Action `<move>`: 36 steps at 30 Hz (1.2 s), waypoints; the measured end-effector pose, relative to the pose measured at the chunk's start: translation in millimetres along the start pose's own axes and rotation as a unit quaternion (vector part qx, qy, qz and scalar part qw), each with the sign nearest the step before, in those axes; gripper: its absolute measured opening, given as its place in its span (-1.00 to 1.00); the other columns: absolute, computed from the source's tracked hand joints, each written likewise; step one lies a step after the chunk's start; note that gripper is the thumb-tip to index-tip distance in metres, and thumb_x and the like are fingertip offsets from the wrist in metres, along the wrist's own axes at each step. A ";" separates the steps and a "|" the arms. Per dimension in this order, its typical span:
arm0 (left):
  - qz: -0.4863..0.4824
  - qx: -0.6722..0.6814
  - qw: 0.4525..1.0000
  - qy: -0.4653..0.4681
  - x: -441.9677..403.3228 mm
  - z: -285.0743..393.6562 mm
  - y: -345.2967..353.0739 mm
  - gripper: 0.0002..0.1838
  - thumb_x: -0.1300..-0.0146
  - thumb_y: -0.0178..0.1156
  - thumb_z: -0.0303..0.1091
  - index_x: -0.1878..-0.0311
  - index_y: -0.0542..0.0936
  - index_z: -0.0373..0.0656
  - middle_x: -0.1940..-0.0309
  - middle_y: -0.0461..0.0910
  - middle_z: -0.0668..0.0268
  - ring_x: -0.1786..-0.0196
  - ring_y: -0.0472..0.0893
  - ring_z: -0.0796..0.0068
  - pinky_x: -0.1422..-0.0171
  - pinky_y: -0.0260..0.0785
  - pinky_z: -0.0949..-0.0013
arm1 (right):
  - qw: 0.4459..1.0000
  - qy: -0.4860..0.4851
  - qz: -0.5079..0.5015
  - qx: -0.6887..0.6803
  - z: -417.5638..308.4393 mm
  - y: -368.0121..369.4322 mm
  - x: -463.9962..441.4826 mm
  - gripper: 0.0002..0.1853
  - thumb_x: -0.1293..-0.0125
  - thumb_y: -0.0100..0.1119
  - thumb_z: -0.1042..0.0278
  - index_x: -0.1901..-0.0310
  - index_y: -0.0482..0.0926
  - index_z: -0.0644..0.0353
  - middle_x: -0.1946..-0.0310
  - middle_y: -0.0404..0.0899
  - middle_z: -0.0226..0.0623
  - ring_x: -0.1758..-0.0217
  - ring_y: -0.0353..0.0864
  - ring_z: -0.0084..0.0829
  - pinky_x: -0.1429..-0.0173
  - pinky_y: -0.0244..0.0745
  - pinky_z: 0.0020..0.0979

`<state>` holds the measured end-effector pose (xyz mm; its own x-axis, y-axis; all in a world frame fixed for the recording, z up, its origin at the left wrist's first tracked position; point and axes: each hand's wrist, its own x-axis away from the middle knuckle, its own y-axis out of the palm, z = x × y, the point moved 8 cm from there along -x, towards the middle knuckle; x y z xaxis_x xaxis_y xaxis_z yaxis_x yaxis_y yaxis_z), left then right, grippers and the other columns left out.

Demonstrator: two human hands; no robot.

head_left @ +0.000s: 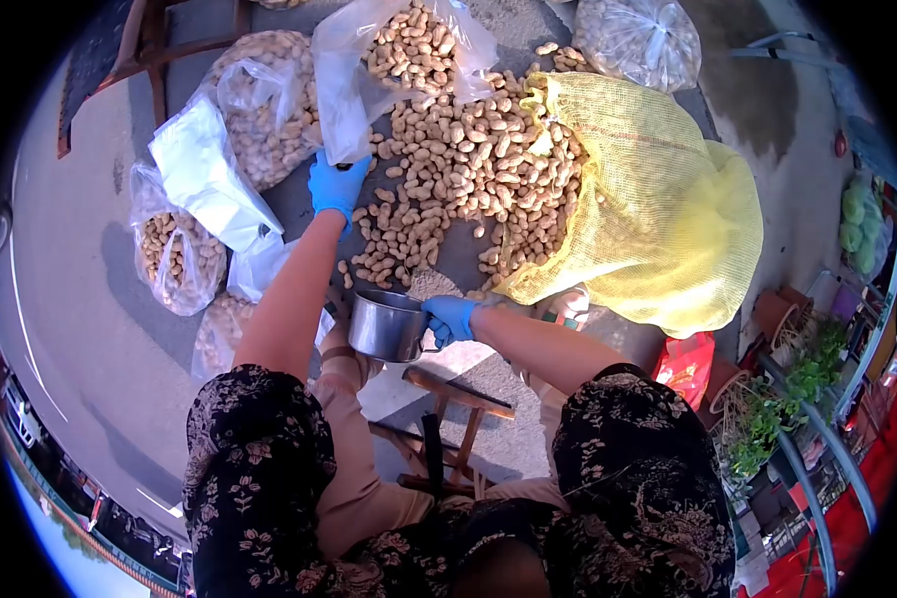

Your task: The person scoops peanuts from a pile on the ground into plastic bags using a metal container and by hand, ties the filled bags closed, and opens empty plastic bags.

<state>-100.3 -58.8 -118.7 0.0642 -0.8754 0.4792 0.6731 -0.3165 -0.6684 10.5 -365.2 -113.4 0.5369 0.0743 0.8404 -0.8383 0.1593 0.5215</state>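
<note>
My left hand (337, 189), in a blue glove, is closed on the near edge of a clear plastic bag (338, 100). That bag lies open, with peanuts (414, 50) in its far part. In my right hand (452, 319), also gloved in blue, is the handle of a metal mug (386, 327). The mug is held low in front of my legs; its inside is mostly hidden. Beyond it spreads a pile of loose peanuts (488, 159) in their shells, reaching the mouth of a yellow mesh sack (658, 199).
Filled peanut bags stand at the left (269, 140), lower left (174, 259) and back right (638, 40). White empty bags (204, 169) lie across the left ones. Below me is a wooden stool (458, 399). A red bag (685, 369) and potted plants (792, 399) are at right.
</note>
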 end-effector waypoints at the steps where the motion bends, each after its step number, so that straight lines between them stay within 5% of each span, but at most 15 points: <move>1: -0.014 0.055 0.998 0.038 -0.3 5.1 7.5 -0.25 0.06 0.35 -0.01 -0.15 0.36 -0.25 0.06 0.51 -0.05 -0.01 0.51 0.04 -0.08 0.34 0.20 | 1.000 0.003 0.020 -0.015 -6.8 7.0 -5.7 -0.77 -0.23 -0.12 0.31 0.58 0.34 0.09 0.79 0.11 -0.45 0.82 0.11 -0.47 0.71 0.15 -0.33; 5: -0.056 0.058 0.996 0.050 14.2 32.9 31.4 -0.39 -0.03 0.30 -0.04 -0.07 0.43 -0.21 0.09 0.54 0.04 0.04 0.53 0.25 -0.05 0.36 0.29 | 0.983 -0.127 0.100 -0.082 -39.6 8.5 -8.9 -0.78 -0.27 -0.13 0.30 0.52 0.35 0.13 0.75 0.16 -0.41 0.79 0.13 -0.48 0.65 0.23 -0.32; 11: -0.057 0.096 0.992 0.059 -0.2 49.6 73.6 -0.51 -0.09 0.25 -0.05 0.01 0.49 -0.20 0.17 0.55 0.18 0.13 0.52 0.40 -0.02 0.36 0.37 | 0.946 -0.178 0.181 -0.202 -81.8 -51.5 54.1 -0.84 -0.19 -0.08 0.34 0.52 0.37 0.12 0.78 0.16 -0.40 0.82 0.11 -0.49 0.67 0.19 -0.30; 15: -0.137 0.058 0.981 0.126 19.5 111.0 97.4 -0.48 -0.06 0.22 0.02 0.13 0.50 -0.28 0.24 0.55 0.01 0.22 0.56 0.12 0.06 0.40 0.22 | 0.929 -0.180 0.241 -0.217 -87.9 -96.0 100.0 -0.85 -0.18 -0.07 0.33 0.52 0.36 0.12 0.79 0.15 -0.43 0.83 0.11 -0.51 0.67 0.19 -0.31; 18: -0.159 -0.010 0.976 0.147 36.6 132.9 105.1 -0.45 -0.12 0.21 0.04 0.07 0.48 -0.31 0.25 0.52 0.17 0.27 0.49 0.38 0.08 0.38 0.35 | 0.925 -0.207 0.234 -0.215 -86.4 -126.1 116.4 -0.87 -0.18 -0.05 0.33 0.47 0.39 0.15 0.80 0.11 -0.46 0.83 0.09 -0.53 0.69 0.15 -0.35; 19: -0.163 -0.038 0.975 0.147 42.4 144.2 98.4 -0.51 -0.14 0.20 -0.02 0.09 0.49 -0.28 0.20 0.51 0.11 0.21 0.51 0.26 0.03 0.36 0.28 | 0.925 -0.213 0.246 -0.195 -87.9 -139.3 119.7 -0.84 -0.15 -0.04 0.35 0.52 0.43 0.19 0.81 0.16 -0.43 0.82 0.13 -0.50 0.68 0.17 -0.32; 22: 0.016 -0.173 0.912 0.371 63.3 204.3 65.0 -0.57 -0.16 0.18 -0.08 0.06 0.50 -0.24 0.16 0.50 0.06 0.10 0.49 0.13 -0.05 0.33 0.18 | 0.896 -0.314 0.310 -0.033 -108.8 -169.4 127.9 -0.79 -0.12 -0.04 0.37 0.59 0.47 0.26 0.81 0.26 -0.32 0.81 0.19 -0.47 0.66 0.22 -0.26; 23: 0.022 -0.138 0.905 0.401 66.4 217.8 63.5 -0.60 -0.17 0.15 -0.13 0.01 0.51 -0.19 0.07 0.48 0.03 -0.01 0.45 0.03 -0.14 0.27 0.13 | 0.918 -0.273 0.276 -0.077 -106.6 -171.9 121.6 -0.80 -0.07 0.01 0.43 0.62 0.52 0.31 0.74 0.45 -0.10 0.72 0.43 -0.32 0.54 0.38 -0.23; 25: -0.005 -0.132 0.862 0.490 64.8 234.2 85.9 -0.58 -0.19 0.12 -0.12 -0.04 0.49 -0.15 -0.01 0.46 0.05 -0.05 0.44 0.02 -0.18 0.25 0.15 | 0.835 -0.339 0.337 0.271 -131.6 -166.2 117.1 -0.86 -0.04 0.04 0.45 0.52 0.57 0.31 0.63 0.53 -0.01 0.60 0.55 -0.24 0.44 0.45 -0.26; 26: -0.019 -0.128 0.837 0.532 63.4 240.9 99.1 -0.58 -0.21 0.10 -0.11 -0.07 0.49 -0.14 -0.05 0.45 0.06 -0.08 0.43 0.01 -0.21 0.23 0.17 | 0.813 -0.327 0.349 0.332 -131.6 -167.7 112.3 -0.85 -0.04 0.04 0.46 0.47 0.59 0.31 0.56 0.55 0.00 0.53 0.58 -0.22 0.38 0.48 -0.28; 29: 0.034 -0.223 0.871 0.436 28.6 226.8 130.7 -0.45 -0.17 0.00 0.13 -0.17 0.44 0.09 -0.21 0.36 0.13 -0.34 0.16 0.03 -0.35 -0.02 -0.04 | 0.753 -0.290 0.371 0.460 -141.7 -154.7 122.2 -0.80 -0.05 0.01 0.46 0.36 0.62 0.31 0.42 0.59 0.03 0.39 0.65 -0.18 0.26 0.54 -0.31; 31: 0.042 -0.248 0.897 0.364 14.3 224.8 134.7 -0.37 -0.04 0.03 0.26 -0.18 0.43 0.22 -0.23 0.34 0.19 -0.42 -0.04 0.01 -0.30 -0.07 -0.25 | 0.812 -0.253 0.356 0.387 -146.2 -147.2 138.5 -0.77 -0.09 -0.06 0.47 0.39 0.61 0.36 0.50 0.59 0.02 0.44 0.65 -0.18 0.32 0.55 -0.29; 34: -0.118 -0.293 0.909 0.271 10.1 216.3 147.3 -0.44 0.00 0.12 0.25 0.00 0.55 0.14 -0.03 0.50 0.16 -0.15 0.36 0.14 -0.26 0.12 -0.01 | 0.807 -0.241 0.346 0.413 -146.5 -151.4 134.9 -0.77 -0.07 -0.06 0.45 0.48 0.59 0.40 0.61 0.55 0.02 0.54 0.63 -0.19 0.43 0.53 -0.27; 36: -0.188 -0.274 0.914 0.233 8.8 211.9 144.8 -0.48 0.02 0.16 0.22 0.09 0.59 0.09 0.06 0.55 0.15 0.00 0.52 0.19 -0.20 0.23 0.11 | 0.816 -0.309 0.387 0.298 -151.0 -161.2 140.8 -0.74 -0.03 -0.05 0.38 0.57 0.56 0.41 0.69 0.52 0.04 0.66 0.58 -0.18 0.50 0.50 -0.25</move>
<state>153.9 -34.9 -90.7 -0.5022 -0.6875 0.5245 0.1045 -0.6504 -0.7524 235.5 -231.7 -101.5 -0.1708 -0.6147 0.7701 -0.9004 -0.2200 -0.3753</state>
